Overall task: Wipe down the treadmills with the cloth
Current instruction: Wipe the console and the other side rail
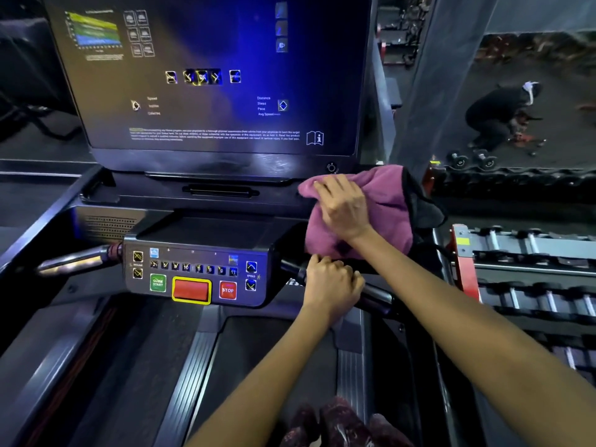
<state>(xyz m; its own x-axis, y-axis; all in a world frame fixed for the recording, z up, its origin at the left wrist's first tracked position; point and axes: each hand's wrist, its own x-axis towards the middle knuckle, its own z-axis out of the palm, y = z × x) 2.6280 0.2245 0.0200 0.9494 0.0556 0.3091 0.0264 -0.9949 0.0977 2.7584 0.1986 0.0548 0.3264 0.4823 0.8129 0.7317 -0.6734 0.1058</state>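
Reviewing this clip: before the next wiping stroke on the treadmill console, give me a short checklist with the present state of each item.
1. Pink cloth under the right hand: ok, the hand lies flat on it.
2. Cloth on the treadmill, right of the console: ok.
3. Left hand steadying: ok, it grips the right handlebar.
4. Hands clear of the STOP button and quick start button: ok, both sit left of the hands.
5. Screen already wiped: cannot tell.
6. Cloth damp or dry: cannot tell.
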